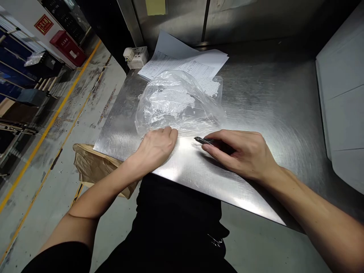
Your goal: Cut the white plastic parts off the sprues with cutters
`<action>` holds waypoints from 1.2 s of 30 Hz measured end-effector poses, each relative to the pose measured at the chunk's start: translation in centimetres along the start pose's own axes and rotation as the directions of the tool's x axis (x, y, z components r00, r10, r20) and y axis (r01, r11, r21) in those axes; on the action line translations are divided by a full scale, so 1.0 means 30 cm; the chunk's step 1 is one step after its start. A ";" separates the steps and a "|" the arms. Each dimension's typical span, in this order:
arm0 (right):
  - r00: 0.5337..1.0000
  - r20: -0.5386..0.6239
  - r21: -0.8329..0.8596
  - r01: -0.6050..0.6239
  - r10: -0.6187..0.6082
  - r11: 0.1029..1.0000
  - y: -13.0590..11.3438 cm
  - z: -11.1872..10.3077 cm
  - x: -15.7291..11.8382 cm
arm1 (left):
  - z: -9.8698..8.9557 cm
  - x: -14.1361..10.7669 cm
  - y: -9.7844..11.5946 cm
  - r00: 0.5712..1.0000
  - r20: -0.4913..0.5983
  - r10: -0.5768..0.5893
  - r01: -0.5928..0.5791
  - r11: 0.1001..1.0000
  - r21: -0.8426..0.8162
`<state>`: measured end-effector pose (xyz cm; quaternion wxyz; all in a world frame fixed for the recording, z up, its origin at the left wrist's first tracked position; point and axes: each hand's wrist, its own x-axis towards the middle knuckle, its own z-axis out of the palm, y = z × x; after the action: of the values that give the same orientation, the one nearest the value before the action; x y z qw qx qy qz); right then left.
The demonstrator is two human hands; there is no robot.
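Your left hand (159, 146) curls closed on the near edge of the clear, crumpled plastic bag (173, 108) | your right hand (246, 151) grips the small dark metal-tipped tool (202, 140), likely stiff, best held mid-body; long axis crosswise, tip left | bag: on the brushed-steel table (256, 102), likely soft, light, slippery; grasp gathered edge; long axis roughly crosswise, gathers facing you

Silvery grey across the metal table (250, 98), streaked with fine scratches! White showing through the clear plastic bag (170, 102), black on the small tool (204, 140). Rows of dark print on the white paper sheets (184, 62). Yellow up on the note (156, 7), brown on the paper bag (95, 165). Over left, yellow lines (48, 132) striping the grey-green floor (110, 235), deep red on the box (66, 47), yellow on red for the sign (43, 24)!
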<state>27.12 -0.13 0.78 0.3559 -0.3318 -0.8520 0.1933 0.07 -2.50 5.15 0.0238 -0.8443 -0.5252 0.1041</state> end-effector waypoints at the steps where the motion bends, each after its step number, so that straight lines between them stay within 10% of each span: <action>1: 1.000 0.002 0.000 0.000 0.000 1.000 -0.001 0.000 0.001 | 0.008 -0.004 -0.001 1.000 -0.015 0.002 -0.002 1.000 0.004; 28: 1.000 0.024 -0.011 -0.001 0.002 1.000 0.005 0.003 0.000 | 0.047 -0.089 -0.024 0.963 -0.264 0.049 -0.076 0.993 -0.094; 36: 0.999 0.027 -0.024 0.018 -0.017 1.000 0.009 0.006 -0.007 | 0.019 -0.084 -0.015 0.994 -0.108 0.006 -0.013 0.998 -0.067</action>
<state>27.21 -0.10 0.41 0.3421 -0.3260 -0.8618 0.1844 -1.53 -4.58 5.03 0.0232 -0.8515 -0.5223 0.0406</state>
